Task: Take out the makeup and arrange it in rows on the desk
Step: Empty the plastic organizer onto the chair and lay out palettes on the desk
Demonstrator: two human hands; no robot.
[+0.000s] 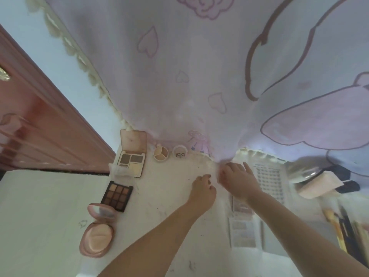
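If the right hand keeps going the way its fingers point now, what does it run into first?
Most likely the pink curtain hanging at the desk's back edge. The right hand points up and away toward its frilled hem, though depth is unclear.

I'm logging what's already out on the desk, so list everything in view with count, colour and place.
Open palette: 1, beige, mirrored lid up, back left of desk.
Nine-pan palette: 1, black case, brown shades, nearer than that.
Round compact: 1, pink, open, front left.
Small round pots: 2, cream, back centre.
Brushes: several, yellow and dark, right edge.
Curtain: 1, pale pink, behind desk.
Desk: 1, white.
Left hand: fingers curled, centre.
Right hand: fingers spread, at curtain hem.
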